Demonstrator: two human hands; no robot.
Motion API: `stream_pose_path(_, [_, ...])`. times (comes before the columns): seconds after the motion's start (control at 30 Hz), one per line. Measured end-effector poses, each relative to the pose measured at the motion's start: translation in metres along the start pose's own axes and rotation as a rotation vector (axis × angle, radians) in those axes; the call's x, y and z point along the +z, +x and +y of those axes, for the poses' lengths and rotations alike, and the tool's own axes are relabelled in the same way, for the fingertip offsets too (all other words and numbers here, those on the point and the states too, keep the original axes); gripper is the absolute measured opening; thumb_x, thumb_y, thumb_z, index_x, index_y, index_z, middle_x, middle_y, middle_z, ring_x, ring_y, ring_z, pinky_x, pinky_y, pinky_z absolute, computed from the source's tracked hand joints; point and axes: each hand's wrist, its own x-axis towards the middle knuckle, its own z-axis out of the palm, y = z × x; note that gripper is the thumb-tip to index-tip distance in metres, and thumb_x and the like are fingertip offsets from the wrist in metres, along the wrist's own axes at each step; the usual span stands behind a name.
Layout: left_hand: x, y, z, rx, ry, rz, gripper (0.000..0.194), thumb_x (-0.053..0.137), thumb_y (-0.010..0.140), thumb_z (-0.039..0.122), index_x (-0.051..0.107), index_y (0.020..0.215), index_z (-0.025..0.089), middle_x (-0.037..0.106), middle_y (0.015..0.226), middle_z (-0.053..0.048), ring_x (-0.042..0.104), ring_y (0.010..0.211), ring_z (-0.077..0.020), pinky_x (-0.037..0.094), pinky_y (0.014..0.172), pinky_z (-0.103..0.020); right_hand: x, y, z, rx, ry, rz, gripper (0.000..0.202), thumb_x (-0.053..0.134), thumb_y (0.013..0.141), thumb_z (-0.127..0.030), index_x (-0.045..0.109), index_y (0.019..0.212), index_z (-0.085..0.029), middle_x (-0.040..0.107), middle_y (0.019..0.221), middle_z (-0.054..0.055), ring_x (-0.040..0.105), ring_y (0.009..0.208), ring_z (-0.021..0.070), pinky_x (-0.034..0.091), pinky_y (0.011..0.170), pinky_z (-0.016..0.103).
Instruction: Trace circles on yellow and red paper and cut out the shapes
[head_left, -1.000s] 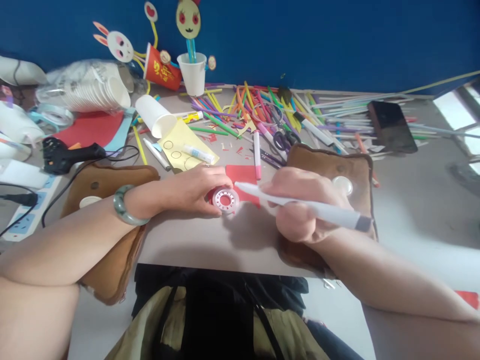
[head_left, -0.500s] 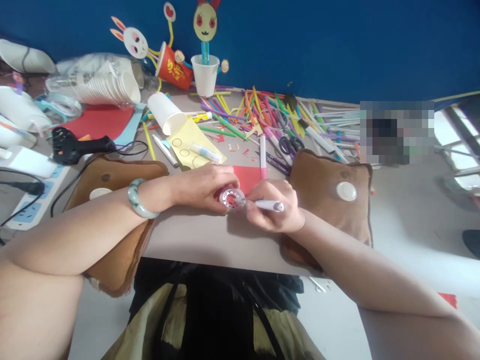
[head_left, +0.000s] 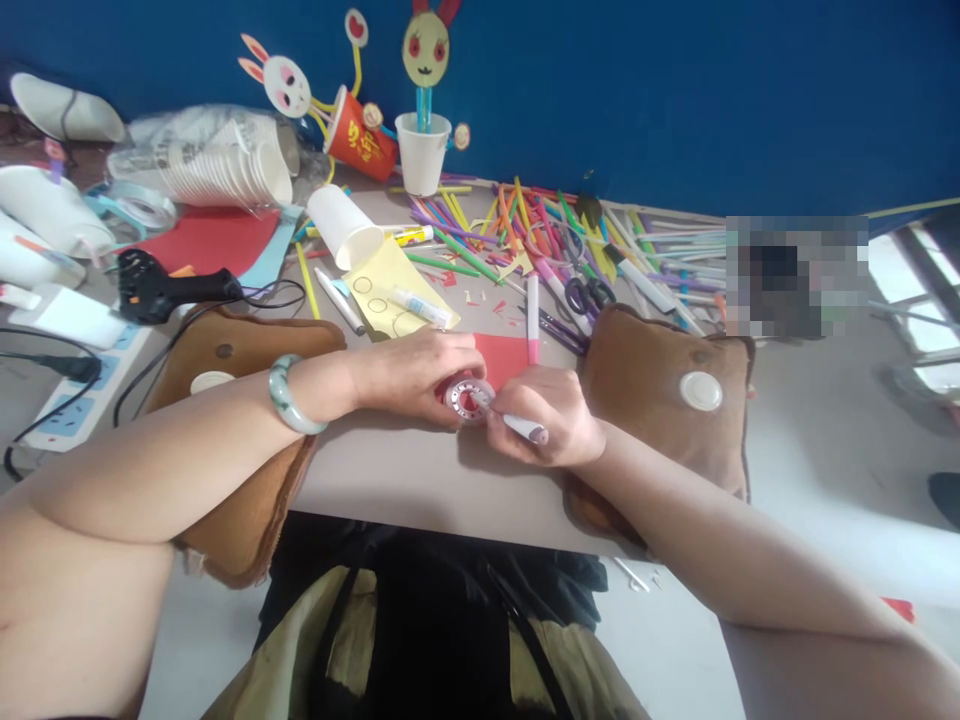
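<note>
My left hand (head_left: 420, 375), with a pale green bangle at its wrist, has its fingers closed round the side of a small roll of tape (head_left: 455, 401). The roll lies flat on a red sheet of paper (head_left: 504, 356) near the table's front edge. My right hand (head_left: 553, 415) grips a white marker pen (head_left: 525, 428), its tip down inside the roll's hole, over the red paper. A yellow sheet (head_left: 379, 290) with drawn circles lies beyond my left hand, with a clear-barrelled marker (head_left: 421, 306) on it. A pink-and-white marker (head_left: 532, 320) stands out beyond the red sheet.
Brown cushions (head_left: 667, 400) lie under both forearms. A black glue gun (head_left: 169, 288) and a power strip (head_left: 86, 385) are on the left. Behind are a paper cup (head_left: 343, 228), bagged cups (head_left: 202, 165), two rabbit-faced cup figures (head_left: 422, 155), scissors (head_left: 589, 295) and many coloured sticks.
The marker pen's back end has swung toward me and to the left, its tip staying inside the roll. My left hand keeps its hold. The whole view has shifted slightly.
</note>
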Motion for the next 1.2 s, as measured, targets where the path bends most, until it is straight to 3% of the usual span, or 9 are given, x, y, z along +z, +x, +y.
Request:
stream_pose_path(0.37, [0.001, 0.0, -0.002, 0.016, 0.03, -0.002, 0.028, 0.072, 0.076, 0.031, 0.064, 0.098, 0.016, 0.062, 0.092, -0.006, 0.057, 0.08, -0.0184, 0.042, 0.072, -0.031, 0.003, 0.0, -0.001, 0.047, 0.018, -0.012, 0.012, 0.052, 0.09, -0.022, 0.054, 0.078, -0.021, 0.061, 0.058, -0.002, 0.051, 0.047, 0.0118, 0.04, 0.049, 0.025])
stream_pose_path(0.6, [-0.003, 0.001, 0.001, -0.007, -0.004, -0.035, 0.025, 0.072, 0.077, 0.035, 0.061, 0.09, 0.017, 0.061, 0.089, -0.005, 0.056, 0.078, -0.0181, 0.039, 0.068, -0.03, 0.0, 0.004, -0.003, 0.215, 0.218, 0.018, 0.011, 0.054, 0.093, -0.023, 0.051, 0.082, -0.021, 0.059, 0.059, -0.004, 0.05, 0.046, 0.0091, 0.036, 0.046, 0.021])
stream_pose_path(0.8, [-0.006, 0.001, 0.002, -0.02, -0.024, -0.069, 0.025, 0.073, 0.074, 0.034, 0.059, 0.089, 0.019, 0.058, 0.086, -0.003, 0.054, 0.077, -0.0176, 0.037, 0.066, -0.029, -0.006, 0.013, -0.001, 0.349, 0.425, -0.039, 0.013, 0.051, 0.093, -0.019, 0.048, 0.08, -0.02, 0.059, 0.063, -0.004, 0.051, 0.049, 0.0075, 0.037, 0.048, 0.019])
stream_pose_path(1.03, [-0.006, 0.001, 0.002, -0.032, -0.01, -0.067, 0.028, 0.073, 0.075, 0.035, 0.059, 0.091, 0.019, 0.059, 0.087, -0.003, 0.055, 0.078, -0.0181, 0.038, 0.068, -0.03, -0.009, 0.01, 0.0, 0.34, 0.296, -0.003, 0.012, 0.05, 0.089, -0.022, 0.047, 0.077, -0.022, 0.053, 0.057, -0.005, 0.042, 0.045, 0.0091, 0.034, 0.047, 0.023])
stream_pose_path(1.2, [-0.006, 0.001, 0.004, -0.019, -0.006, -0.05, 0.026, 0.073, 0.076, 0.032, 0.059, 0.093, 0.017, 0.061, 0.091, -0.005, 0.056, 0.08, -0.0181, 0.04, 0.072, -0.03, -0.007, 0.005, 0.001, 0.13, 0.113, -0.016, 0.015, 0.052, 0.092, -0.026, 0.053, 0.079, -0.021, 0.059, 0.058, -0.002, 0.049, 0.047, 0.0114, 0.036, 0.048, 0.026])
